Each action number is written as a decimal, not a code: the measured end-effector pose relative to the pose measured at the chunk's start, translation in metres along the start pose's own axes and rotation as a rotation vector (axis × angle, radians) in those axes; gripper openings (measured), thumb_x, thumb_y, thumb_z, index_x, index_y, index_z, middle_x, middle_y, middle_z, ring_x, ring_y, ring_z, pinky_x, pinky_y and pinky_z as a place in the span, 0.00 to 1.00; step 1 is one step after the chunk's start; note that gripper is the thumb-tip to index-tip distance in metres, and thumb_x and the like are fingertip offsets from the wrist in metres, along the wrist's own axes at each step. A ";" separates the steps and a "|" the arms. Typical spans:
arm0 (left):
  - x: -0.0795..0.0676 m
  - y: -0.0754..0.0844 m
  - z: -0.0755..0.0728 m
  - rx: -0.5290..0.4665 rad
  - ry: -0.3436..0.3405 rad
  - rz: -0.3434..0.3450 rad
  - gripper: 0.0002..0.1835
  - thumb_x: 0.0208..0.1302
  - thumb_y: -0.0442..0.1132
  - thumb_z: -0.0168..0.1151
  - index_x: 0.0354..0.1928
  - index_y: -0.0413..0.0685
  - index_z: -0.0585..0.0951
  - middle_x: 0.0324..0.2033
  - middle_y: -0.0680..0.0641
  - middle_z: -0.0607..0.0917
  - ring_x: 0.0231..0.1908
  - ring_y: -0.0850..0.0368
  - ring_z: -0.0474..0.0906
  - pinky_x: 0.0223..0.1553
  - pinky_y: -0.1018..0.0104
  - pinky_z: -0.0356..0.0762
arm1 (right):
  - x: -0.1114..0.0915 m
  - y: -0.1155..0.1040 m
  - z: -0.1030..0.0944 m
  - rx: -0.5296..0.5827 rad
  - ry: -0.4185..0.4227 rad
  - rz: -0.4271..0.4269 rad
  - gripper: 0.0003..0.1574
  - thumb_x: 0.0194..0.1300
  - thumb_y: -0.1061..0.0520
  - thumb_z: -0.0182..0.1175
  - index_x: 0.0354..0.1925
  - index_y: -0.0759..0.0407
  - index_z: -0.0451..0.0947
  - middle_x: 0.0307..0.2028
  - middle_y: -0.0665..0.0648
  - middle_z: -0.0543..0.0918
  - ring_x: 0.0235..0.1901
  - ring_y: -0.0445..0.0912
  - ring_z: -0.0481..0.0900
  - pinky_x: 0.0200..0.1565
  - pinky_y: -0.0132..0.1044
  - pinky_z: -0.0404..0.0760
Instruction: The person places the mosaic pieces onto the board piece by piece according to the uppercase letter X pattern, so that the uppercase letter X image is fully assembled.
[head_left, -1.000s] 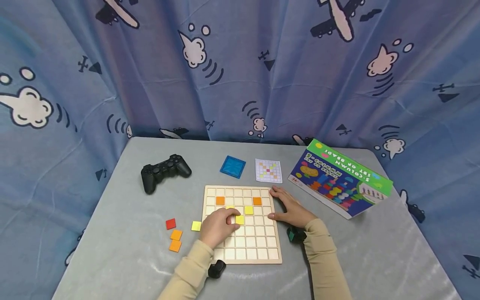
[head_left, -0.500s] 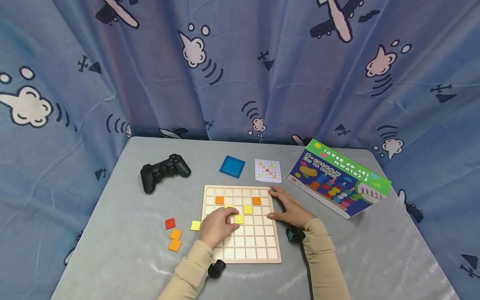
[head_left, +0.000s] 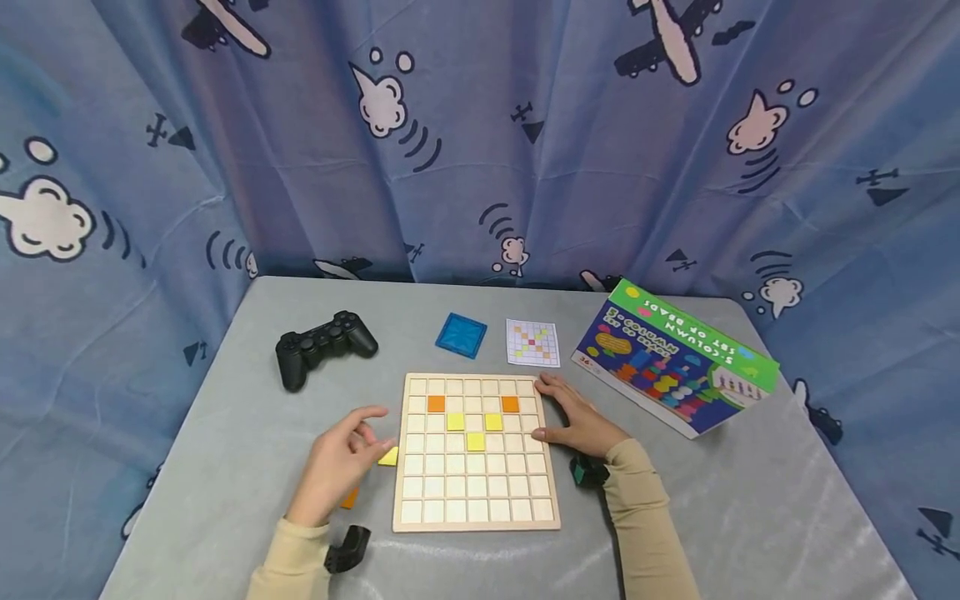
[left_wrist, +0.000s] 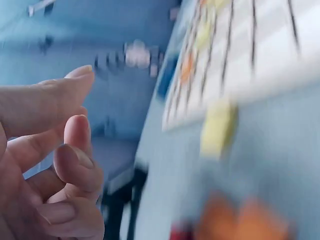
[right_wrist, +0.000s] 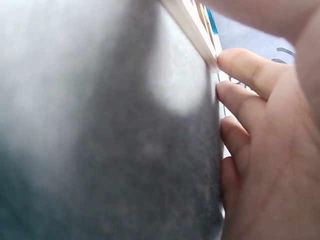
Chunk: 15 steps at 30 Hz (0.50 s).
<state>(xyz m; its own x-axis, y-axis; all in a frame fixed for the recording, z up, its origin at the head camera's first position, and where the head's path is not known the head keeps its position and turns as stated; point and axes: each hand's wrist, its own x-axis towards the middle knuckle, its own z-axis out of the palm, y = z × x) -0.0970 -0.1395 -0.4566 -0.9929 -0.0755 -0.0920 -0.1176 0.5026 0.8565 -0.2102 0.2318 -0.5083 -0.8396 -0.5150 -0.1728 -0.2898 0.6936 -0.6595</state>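
Note:
A wooden grid board (head_left: 498, 510) lies on the table, bearing two orange tiles (head_left: 436, 404) and three yellow tiles (head_left: 476, 442) in a V. My left hand (head_left: 337, 462) hovers left of the board over loose tiles, holding nothing. In the left wrist view its thumb and index finger stand apart and the other fingers bend loosely. A loose yellow tile (left_wrist: 218, 128) lies by the board's left edge, with blurred orange tiles (left_wrist: 240, 220) and a partly seen red tile (left_wrist: 180, 232) nearby. My right hand (head_left: 581, 421) rests at the board's right edge, fingertips touching its upper corner (right_wrist: 215, 62).
Behind the board lie a blue square tray (head_left: 461, 335) and a printed pattern card (head_left: 532, 342). A black game controller (head_left: 326, 346) sits at the back left. The colourful box (head_left: 675, 358) occupies the back right, before a patterned curtain (head_left: 450, 167).
My left hand has left the board and moved left above the loose tiles, uncovering the yellow tiles and the board's left part. My right hand has stayed at the board's edge.

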 end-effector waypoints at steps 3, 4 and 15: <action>-0.007 -0.020 -0.023 0.053 0.049 -0.084 0.21 0.59 0.43 0.69 0.55 0.52 0.79 0.29 0.50 0.78 0.22 0.61 0.70 0.23 0.69 0.68 | -0.001 0.000 0.000 0.006 0.003 -0.013 0.54 0.57 0.39 0.66 0.73 0.54 0.53 0.75 0.57 0.48 0.74 0.58 0.42 0.65 0.67 0.46; -0.008 -0.026 -0.029 0.063 0.054 -0.109 0.21 0.60 0.45 0.68 0.55 0.52 0.78 0.30 0.50 0.78 0.23 0.60 0.69 0.24 0.69 0.68 | -0.002 0.000 0.000 0.006 0.006 -0.017 0.54 0.58 0.39 0.66 0.73 0.54 0.53 0.75 0.58 0.49 0.73 0.59 0.42 0.65 0.68 0.46; -0.004 -0.056 -0.016 0.037 -0.143 -0.056 0.21 0.57 0.50 0.69 0.52 0.57 0.81 0.27 0.53 0.76 0.19 0.63 0.66 0.25 0.71 0.67 | -0.001 0.000 0.000 0.015 -0.003 -0.001 0.55 0.58 0.39 0.66 0.74 0.53 0.52 0.75 0.56 0.48 0.74 0.58 0.40 0.64 0.69 0.43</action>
<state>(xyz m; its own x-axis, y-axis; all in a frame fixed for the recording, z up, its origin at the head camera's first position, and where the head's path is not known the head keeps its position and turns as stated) -0.0862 -0.1813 -0.4964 -0.9770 0.0179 -0.2124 -0.1705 0.5325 0.8291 -0.2088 0.2320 -0.5081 -0.8379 -0.5173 -0.1740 -0.2840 0.6855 -0.6703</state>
